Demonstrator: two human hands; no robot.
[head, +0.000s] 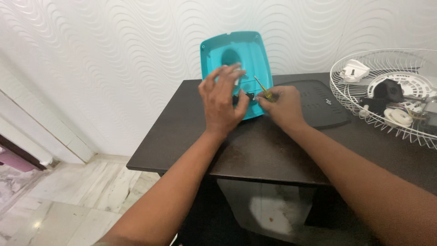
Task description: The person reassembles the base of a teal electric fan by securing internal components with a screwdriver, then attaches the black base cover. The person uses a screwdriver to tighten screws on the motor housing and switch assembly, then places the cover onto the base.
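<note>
Colours and surface patterns.
Teal cover (241,50); dark brown table (255,150); white wire grille (387,91); white wall (114,59) with wavy relief.

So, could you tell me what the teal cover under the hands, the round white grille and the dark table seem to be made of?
Teal cover: moulded plastic, it seems, smooth and semi-gloss, with screw holes moulded into its corners.
White grille: thin wires, probably metal coated white, though plastic cannot be ruled out.
Dark table: likely wood or laminate board, dark brown with a dull sheen; no grain shows clearly.
</note>
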